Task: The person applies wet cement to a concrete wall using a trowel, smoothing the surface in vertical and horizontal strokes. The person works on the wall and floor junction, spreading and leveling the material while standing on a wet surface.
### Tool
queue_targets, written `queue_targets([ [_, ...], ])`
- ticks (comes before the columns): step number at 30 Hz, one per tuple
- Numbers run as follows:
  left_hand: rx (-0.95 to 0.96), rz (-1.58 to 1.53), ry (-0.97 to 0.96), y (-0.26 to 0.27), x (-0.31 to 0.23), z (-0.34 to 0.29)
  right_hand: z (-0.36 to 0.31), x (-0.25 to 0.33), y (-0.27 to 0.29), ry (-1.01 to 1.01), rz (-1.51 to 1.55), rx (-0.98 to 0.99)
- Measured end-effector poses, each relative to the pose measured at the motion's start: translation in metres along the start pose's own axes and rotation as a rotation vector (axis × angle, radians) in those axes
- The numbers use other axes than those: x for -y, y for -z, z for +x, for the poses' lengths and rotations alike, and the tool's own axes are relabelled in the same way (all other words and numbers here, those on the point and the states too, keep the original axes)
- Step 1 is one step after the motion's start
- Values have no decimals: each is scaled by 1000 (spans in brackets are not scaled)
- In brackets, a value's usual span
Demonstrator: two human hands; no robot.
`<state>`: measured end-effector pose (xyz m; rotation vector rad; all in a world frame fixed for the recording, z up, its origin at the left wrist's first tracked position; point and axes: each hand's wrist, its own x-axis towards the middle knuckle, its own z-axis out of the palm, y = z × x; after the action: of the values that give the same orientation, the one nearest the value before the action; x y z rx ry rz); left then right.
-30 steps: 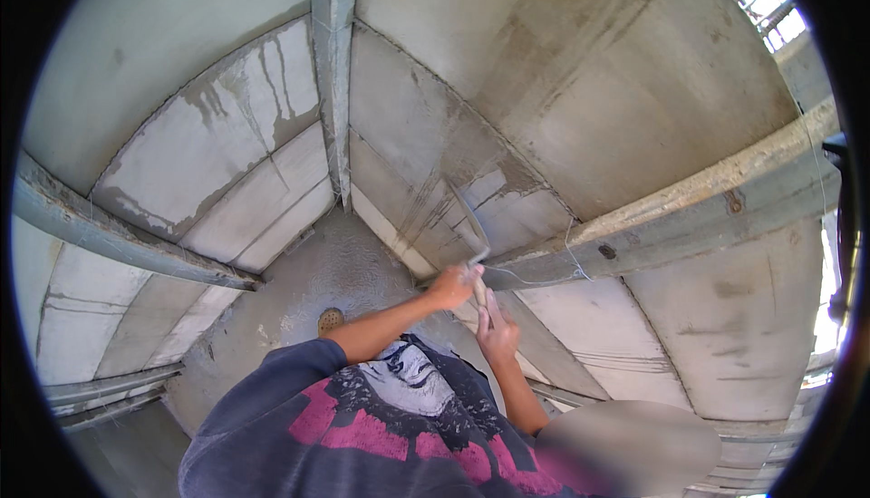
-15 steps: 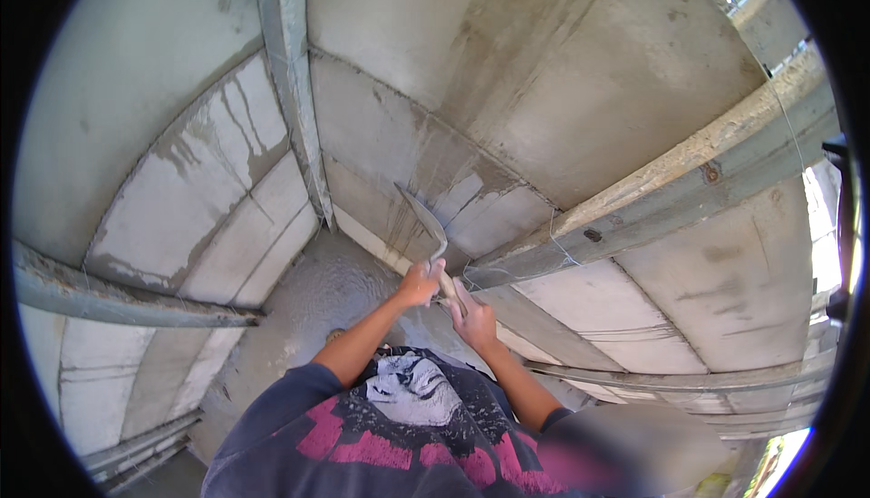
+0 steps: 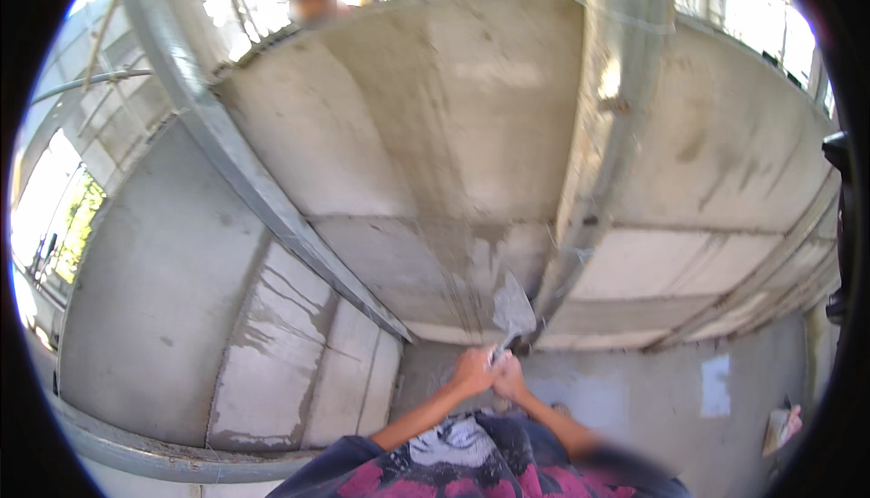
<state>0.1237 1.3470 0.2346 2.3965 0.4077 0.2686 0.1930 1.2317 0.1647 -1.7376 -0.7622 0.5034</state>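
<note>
low in the centre of the frame, a grey flat-bladed metal trowel (image 3: 513, 309) rises just above both hands, its blade against the pale concrete block wall (image 3: 426, 163). the left hand (image 3: 472, 372) and right hand (image 3: 509, 377) touch each other, fingers curled tight around the trowel's handle.

Person's garment (image 3: 471, 466), at 6 o'clock in the frame: dark short-sleeved top with magenta-pink patches and a pale grey-white printed motif at centre chest. Both forearms bare from the sleeves down to the hands (image 3: 494, 374); no gloves worn
</note>
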Motion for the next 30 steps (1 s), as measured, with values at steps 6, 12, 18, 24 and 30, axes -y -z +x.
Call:
queue_targets([
  [6, 12, -111, 111, 29, 20, -45, -27, 6, -44, -222, -84, 66],
  [12, -148, -252, 174, 33, 30, -98, -59, -57, -79, -145, -307, 178],
  [18, -262, -425, 347, -7, 72, -139, -105, 70, -65, -199, -417, 362],
  [24, -413, -399, 469, 7, 56, -186, -130, 6, -84, -136, -257, 337],
  [30, -396, -291, 771, -26, 81, -235, -183, 64, -67, -114, -450, 361],
])
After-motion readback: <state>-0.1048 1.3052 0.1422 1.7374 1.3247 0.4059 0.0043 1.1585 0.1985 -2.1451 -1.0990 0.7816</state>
